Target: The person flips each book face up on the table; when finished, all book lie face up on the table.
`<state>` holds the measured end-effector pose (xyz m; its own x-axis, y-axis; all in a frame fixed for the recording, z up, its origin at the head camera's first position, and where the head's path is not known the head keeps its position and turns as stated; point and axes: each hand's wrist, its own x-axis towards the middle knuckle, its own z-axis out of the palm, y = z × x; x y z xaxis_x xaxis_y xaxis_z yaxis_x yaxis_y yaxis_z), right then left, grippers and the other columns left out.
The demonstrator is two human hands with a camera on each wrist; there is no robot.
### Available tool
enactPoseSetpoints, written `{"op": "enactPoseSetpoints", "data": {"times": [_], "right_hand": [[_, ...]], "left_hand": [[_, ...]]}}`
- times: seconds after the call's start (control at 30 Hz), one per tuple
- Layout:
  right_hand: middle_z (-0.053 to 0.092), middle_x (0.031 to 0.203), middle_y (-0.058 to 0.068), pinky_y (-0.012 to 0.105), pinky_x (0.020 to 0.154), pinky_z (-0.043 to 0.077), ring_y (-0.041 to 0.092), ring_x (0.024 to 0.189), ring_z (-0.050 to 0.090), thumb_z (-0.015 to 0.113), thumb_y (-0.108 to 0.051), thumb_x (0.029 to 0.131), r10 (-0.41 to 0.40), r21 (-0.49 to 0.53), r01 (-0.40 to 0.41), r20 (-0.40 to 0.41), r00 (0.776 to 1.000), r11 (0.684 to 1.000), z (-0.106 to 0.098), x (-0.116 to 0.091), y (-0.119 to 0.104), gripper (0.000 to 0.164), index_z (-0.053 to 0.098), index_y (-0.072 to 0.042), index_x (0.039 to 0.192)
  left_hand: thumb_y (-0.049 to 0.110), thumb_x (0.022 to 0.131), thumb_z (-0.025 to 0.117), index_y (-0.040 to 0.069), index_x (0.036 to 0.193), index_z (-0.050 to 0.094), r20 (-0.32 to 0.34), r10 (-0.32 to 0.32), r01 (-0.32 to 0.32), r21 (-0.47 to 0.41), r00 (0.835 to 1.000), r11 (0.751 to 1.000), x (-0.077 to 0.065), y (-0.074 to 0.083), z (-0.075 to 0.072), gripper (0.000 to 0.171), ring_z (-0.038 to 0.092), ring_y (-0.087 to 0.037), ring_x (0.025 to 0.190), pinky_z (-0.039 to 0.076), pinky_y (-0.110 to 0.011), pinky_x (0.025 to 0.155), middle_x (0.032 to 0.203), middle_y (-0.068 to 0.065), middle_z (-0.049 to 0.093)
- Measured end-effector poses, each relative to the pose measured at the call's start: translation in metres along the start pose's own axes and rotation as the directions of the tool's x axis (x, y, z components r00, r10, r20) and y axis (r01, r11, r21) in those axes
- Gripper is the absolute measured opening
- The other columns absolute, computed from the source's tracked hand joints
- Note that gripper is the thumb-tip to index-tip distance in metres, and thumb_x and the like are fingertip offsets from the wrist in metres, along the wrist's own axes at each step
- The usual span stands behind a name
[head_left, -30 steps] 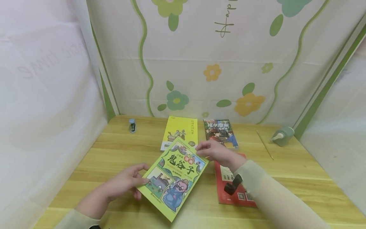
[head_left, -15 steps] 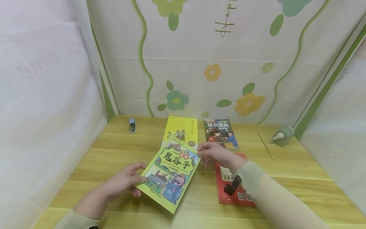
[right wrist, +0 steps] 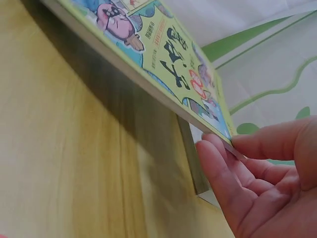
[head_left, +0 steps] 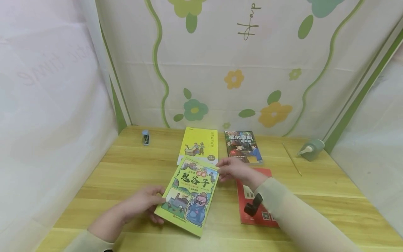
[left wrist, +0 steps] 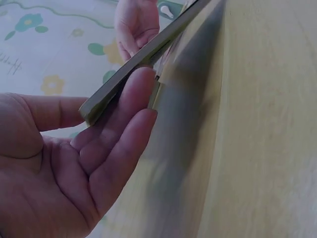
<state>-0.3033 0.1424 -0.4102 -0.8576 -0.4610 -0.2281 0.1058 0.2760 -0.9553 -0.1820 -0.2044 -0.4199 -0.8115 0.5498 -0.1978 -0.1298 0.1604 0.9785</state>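
Observation:
Between both hands a green comic book (head_left: 189, 194) is held tilted above the wooden table, its illustrated cover facing up. My left hand (head_left: 143, 203) grips its lower left edge, thumb on the cover side and fingers beneath, as the left wrist view shows. At the upper right corner my right hand (head_left: 236, 171) pinches the book between thumb and fingers (right wrist: 218, 163). The book's shadow falls on the tabletop below it. Just behind lies a yellow book (head_left: 199, 145), its lower edge overlapped by the green one in the head view.
A dark-covered comic book (head_left: 242, 147) lies at the back, right of the yellow one. Under the right forearm is a red book (head_left: 248, 206). A small blue-capped vial (head_left: 146, 138) stands back left; a thin stick (head_left: 291, 159) and a grey-green bottle (head_left: 311, 149) lie back right.
The green book has come down and nearer, then turned a little straighter, showing more of the yellow book. Both hands have kept their grip; the left has shifted slightly right.

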Motion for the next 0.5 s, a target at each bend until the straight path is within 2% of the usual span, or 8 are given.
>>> {"op": "enactPoseSetpoints", "data": {"times": [0.23, 0.5], "right_hand": [[0.065, 0.086, 0.018, 0.043, 0.074, 0.061, 0.024, 0.069, 0.067, 0.064, 0.002, 0.09, 0.035, -0.009, -0.036, -0.101, 0.994, 0.999, 0.01, 0.011, 0.005, 0.021, 0.06, 0.01, 0.109], [0.064, 0.088, 0.019, 0.038, 0.067, 0.061, 0.025, 0.067, 0.066, 0.062, 0.006, 0.087, 0.064, -0.06, -0.074, -0.155, 0.986, 0.995, 0.018, 0.019, 0.009, 0.016, 0.063, 0.008, 0.104]], "left_hand": [[0.014, 0.097, 0.054, -0.003, 0.094, 0.06, 0.002, -0.045, 0.044, 0.081, 0.999, 0.996, 0.002, 0.003, 0.004, 0.018, 0.068, -0.028, 0.061, 0.057, -0.03, 0.053, 0.078, -0.019, 0.07], [0.015, 0.097, 0.055, -0.002, 0.09, 0.063, -0.001, -0.083, 0.082, 0.112, 0.997, 0.99, 0.004, -0.001, 0.008, 0.02, 0.065, -0.022, 0.054, 0.055, -0.026, 0.047, 0.068, -0.016, 0.066]]}}
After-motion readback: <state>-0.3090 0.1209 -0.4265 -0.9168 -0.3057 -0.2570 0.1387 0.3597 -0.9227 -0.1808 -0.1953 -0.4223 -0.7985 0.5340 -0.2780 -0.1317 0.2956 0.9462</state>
